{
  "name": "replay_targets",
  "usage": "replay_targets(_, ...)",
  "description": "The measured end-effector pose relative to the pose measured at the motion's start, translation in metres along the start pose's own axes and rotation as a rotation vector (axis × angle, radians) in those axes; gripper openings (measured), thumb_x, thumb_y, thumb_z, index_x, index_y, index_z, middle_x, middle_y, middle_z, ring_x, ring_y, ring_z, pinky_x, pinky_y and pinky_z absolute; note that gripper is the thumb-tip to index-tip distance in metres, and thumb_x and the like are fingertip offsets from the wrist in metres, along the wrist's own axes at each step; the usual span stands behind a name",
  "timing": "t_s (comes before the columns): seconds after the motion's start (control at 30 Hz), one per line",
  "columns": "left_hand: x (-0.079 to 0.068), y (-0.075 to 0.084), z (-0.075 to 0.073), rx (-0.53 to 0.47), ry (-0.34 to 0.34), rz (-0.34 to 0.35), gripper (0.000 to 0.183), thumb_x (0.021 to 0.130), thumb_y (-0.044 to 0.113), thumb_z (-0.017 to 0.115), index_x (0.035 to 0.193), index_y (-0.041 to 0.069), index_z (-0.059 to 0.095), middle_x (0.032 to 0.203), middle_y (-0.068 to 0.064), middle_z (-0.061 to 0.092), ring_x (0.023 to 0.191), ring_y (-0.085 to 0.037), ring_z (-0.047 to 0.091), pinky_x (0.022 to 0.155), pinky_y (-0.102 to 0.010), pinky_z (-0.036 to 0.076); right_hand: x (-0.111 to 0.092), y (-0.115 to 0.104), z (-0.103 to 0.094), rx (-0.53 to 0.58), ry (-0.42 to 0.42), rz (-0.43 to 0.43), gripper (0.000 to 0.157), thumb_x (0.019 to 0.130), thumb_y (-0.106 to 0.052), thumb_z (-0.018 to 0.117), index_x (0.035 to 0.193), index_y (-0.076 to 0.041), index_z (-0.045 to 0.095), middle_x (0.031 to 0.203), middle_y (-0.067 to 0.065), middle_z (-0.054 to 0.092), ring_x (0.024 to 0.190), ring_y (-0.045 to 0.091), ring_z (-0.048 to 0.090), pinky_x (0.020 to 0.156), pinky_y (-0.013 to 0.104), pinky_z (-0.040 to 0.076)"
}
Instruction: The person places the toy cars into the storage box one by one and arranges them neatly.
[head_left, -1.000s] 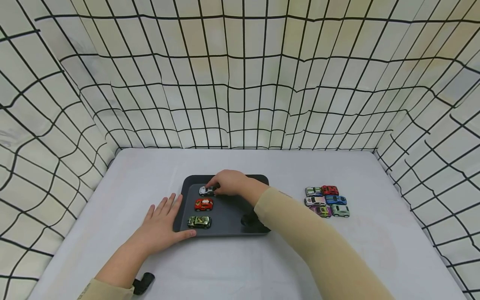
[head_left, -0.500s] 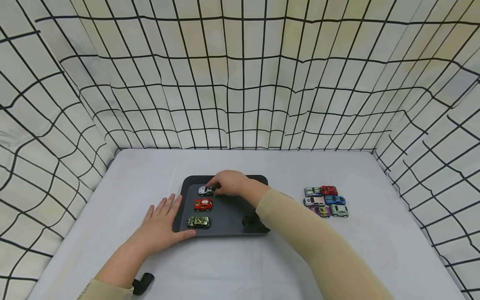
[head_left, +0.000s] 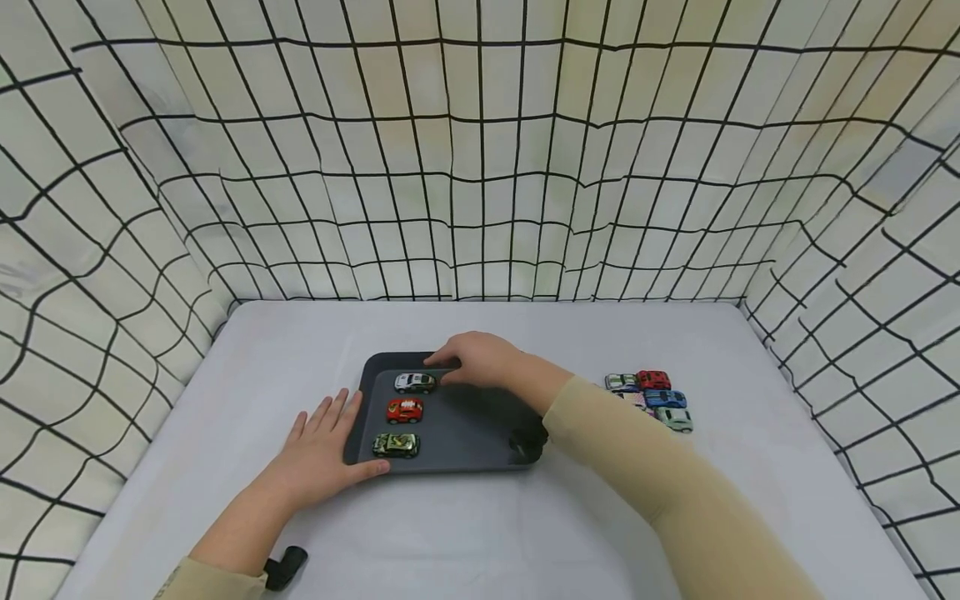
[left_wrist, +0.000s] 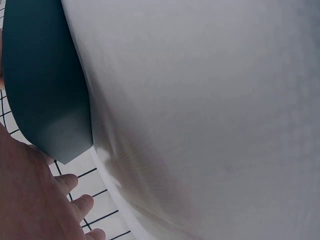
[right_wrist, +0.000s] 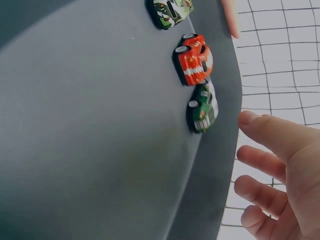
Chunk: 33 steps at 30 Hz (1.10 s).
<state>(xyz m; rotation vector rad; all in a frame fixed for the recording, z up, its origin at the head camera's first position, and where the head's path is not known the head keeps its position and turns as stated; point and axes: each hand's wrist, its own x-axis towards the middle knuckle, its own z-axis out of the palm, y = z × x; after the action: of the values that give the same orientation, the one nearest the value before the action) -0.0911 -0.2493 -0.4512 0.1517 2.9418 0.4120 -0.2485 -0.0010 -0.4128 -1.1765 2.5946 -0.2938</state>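
Three toy cars stand in a column along the left side of a dark grey tray [head_left: 465, 442]. Farthest back is a white and dark car [head_left: 415, 383], whose side looks green in the right wrist view; a red car [head_left: 405, 410] is in the middle and a camouflage-patterned car [head_left: 396, 445] in front. Just right of the white car, my right hand [head_left: 480, 360] hovers with thumb and fingers spread apart, holding nothing. My left hand [head_left: 318, 454] lies with fingers spread at the tray's left rim, thumb along its front corner.
To the right, several more toy cars [head_left: 665, 399] sit close together on the white table [head_left: 465, 533], some partly covered by the right sleeve [head_left: 645, 467]. Black-grid netting [head_left: 480, 167] rises behind and on both sides. A black wrist device [head_left: 287, 568] sits by the left cuff.
My right hand has let go of the white car and drawn slightly back to the right, its fingers parting. The car stays in the tray. My left hand has not moved.
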Motion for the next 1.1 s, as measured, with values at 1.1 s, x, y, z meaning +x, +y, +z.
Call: replay_targets(1.1, 0.0, 0.0, 0.0, -0.01, -0.002, 0.011, 0.125, 0.074, 0.082, 0.06, 0.158, 0.001, 0.015, 0.161, -0.027, 0.014, 0.146, -0.05, 0.012, 0.114, -0.068, 0.004, -0.159, 0.125, -0.014, 0.106, 0.074, 0.261, 0.042, 0.092, -0.029, 0.073, 0.133, -0.021, 0.066, 0.124, 0.001, 0.066, 0.096, 0.018, 0.058, 0.079, 0.036, 0.051)
